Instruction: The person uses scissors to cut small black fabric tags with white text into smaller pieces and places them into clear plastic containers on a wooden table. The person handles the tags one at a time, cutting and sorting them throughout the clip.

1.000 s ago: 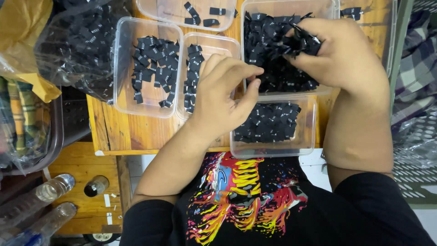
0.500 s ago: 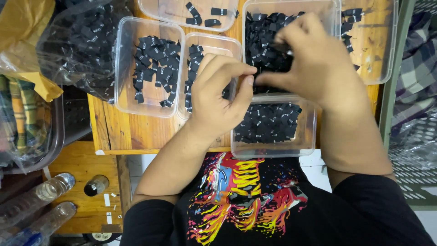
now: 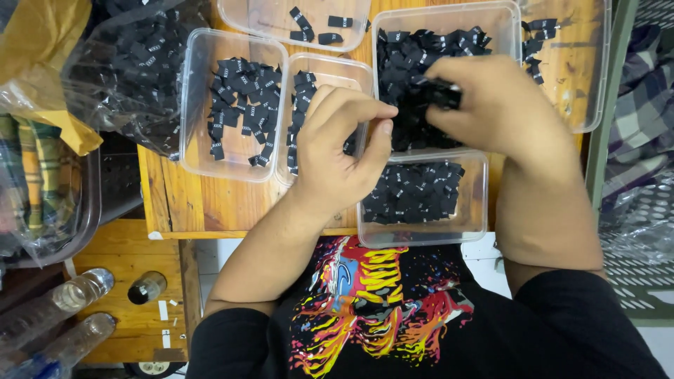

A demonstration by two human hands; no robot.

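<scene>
Desk: a worn wooden desk (image 3: 210, 203) packed with 5 clear plastic tubs, seen from straight above; a lower wooden shelf (image 3: 126, 330) with plastic bottles (image 3: 63, 302) sits at the left.
Step in hand: sorting small black fabric labels, by the look of it. Both hands meet over the big tub (image 3: 393, 28) at the top middle.
Right hand: the right hand (image 3: 505, 105) is curled over that tub, fingers closed on a small bunch of black labels (image 3: 446, 95) that pokes out at the thumb side.
Left hand: the left hand (image 3: 344, 151) is narrowed to a pinch, thumb against fingertips, just beside the bunch; whether a label sits in the pinch I cannot tell.
Where the labels lie: heaps in the left tub (image 3: 200, 105), the narrow middle tub (image 3: 330, 67), the big tub and the near tub (image 3: 421, 235); only a few in the far tub (image 3: 281, 17).
Next move calls for: my read is peeling 1 label off the bunch cleanly and carrying it to the matching tub without dragging others along.
Hidden: the hands cover much of the big tub and part of the middle one.
Cut off: the far tub and a right-hand tub (image 3: 593, 70) run past the frame.
Hard to make out: the label markings are too small to tell apart; a clear bag (image 3: 126, 63) at the left holds more black pieces, blurred by glare.
</scene>
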